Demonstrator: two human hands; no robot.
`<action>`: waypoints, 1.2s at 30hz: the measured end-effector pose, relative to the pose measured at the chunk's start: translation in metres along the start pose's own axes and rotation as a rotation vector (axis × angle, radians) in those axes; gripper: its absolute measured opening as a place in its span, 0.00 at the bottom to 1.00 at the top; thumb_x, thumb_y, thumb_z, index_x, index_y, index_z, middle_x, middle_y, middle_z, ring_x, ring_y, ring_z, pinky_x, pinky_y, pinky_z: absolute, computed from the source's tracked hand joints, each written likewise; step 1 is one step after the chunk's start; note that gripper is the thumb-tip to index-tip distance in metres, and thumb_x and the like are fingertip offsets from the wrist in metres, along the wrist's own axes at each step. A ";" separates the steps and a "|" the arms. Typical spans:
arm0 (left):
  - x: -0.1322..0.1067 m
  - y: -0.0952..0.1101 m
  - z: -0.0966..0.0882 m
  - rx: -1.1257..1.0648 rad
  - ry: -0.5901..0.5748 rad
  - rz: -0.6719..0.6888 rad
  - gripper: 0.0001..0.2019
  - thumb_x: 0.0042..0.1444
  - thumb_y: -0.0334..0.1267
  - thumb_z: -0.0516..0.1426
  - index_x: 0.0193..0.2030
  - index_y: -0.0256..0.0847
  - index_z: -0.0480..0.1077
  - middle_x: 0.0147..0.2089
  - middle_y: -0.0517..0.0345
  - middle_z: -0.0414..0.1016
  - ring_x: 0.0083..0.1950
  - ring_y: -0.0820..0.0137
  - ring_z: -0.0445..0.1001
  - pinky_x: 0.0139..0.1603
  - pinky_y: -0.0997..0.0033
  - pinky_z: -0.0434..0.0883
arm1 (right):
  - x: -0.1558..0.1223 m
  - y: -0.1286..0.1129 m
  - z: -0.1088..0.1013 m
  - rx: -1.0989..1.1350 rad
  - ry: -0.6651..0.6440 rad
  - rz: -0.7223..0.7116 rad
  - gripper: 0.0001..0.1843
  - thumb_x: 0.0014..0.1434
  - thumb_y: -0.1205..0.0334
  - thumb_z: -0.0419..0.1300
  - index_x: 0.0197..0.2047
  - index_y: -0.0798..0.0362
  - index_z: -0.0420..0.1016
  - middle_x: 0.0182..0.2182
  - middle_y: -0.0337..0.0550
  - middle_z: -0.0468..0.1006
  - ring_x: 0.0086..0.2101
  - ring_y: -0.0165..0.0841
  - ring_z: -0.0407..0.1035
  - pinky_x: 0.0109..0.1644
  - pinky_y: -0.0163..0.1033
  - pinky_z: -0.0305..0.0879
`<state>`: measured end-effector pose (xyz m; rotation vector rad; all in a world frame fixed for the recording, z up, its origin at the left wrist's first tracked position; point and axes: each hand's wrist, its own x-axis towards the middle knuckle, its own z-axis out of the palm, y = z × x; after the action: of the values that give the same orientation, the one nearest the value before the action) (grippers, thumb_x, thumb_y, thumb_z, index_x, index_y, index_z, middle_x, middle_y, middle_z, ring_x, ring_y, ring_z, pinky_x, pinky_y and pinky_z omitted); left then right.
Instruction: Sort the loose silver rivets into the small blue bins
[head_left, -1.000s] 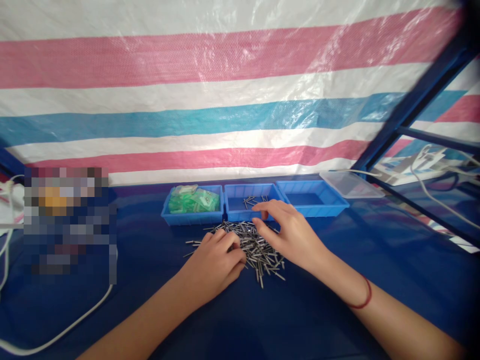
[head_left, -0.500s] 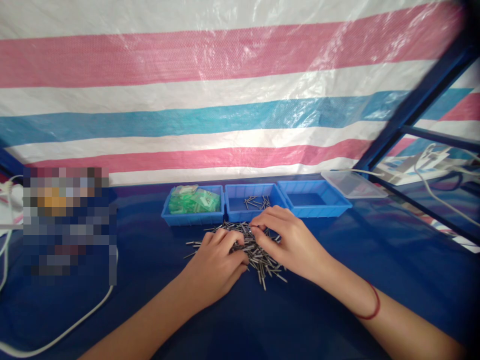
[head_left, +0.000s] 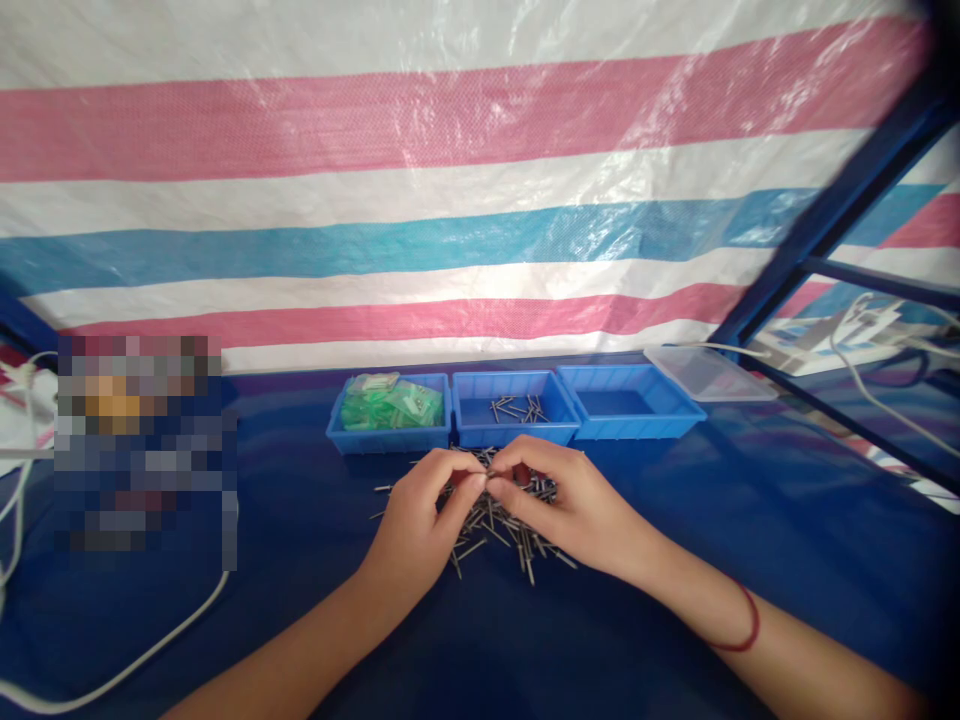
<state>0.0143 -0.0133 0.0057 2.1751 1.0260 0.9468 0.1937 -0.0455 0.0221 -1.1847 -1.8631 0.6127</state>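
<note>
Above a loose pile of metal blind rivets (head_left: 525,540), my left hand (head_left: 427,510) and my right hand (head_left: 574,495) meet fingertip to fingertip. Each pinches with thumb and forefinger. A small dark bit of a rivet (head_left: 490,475) shows between the fingertips; most of it is hidden by them. Behind the pile, the middle blue bin (head_left: 517,436) has several rivets (head_left: 521,408) lying in it. My hands cover part of the pile.
The left blue bin (head_left: 394,442) holds green plastic packets (head_left: 390,403). A third blue bin (head_left: 637,428) stands at the right, beside a clear lid (head_left: 712,375). A white cable (head_left: 172,630) runs along the table's left side. A striped sheet (head_left: 450,250) hangs behind.
My left hand has lifted from the pile, and its fingertips now meet those of my right hand. My right hand has shifted slightly left and nearer to me.
</note>
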 end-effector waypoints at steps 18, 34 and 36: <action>0.001 0.000 -0.002 0.031 -0.081 -0.015 0.08 0.61 0.38 0.53 0.36 0.41 0.72 0.31 0.61 0.73 0.32 0.73 0.71 0.36 0.75 0.66 | -0.002 0.001 0.000 0.027 0.088 -0.011 0.05 0.59 0.63 0.57 0.32 0.52 0.71 0.26 0.38 0.71 0.28 0.29 0.65 0.32 0.35 0.63; 0.003 0.003 -0.007 0.018 -0.011 -0.031 0.04 0.59 0.37 0.55 0.39 0.40 0.67 0.32 0.61 0.72 0.33 0.73 0.69 0.36 0.74 0.66 | 0.003 0.011 -0.007 -0.235 0.072 -0.198 0.09 0.63 0.62 0.54 0.37 0.51 0.75 0.34 0.42 0.79 0.35 0.34 0.71 0.43 0.43 0.63; 0.003 0.003 -0.007 0.038 -0.026 -0.023 0.09 0.59 0.38 0.54 0.46 0.41 0.66 0.35 0.60 0.73 0.34 0.73 0.70 0.37 0.73 0.67 | 0.006 0.020 -0.012 -0.315 0.155 -0.166 0.10 0.64 0.60 0.53 0.36 0.51 0.75 0.34 0.43 0.79 0.36 0.34 0.71 0.43 0.43 0.61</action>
<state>0.0113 -0.0114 0.0135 2.1960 1.0628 0.8929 0.2122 -0.0321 0.0157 -1.2209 -1.9462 0.1332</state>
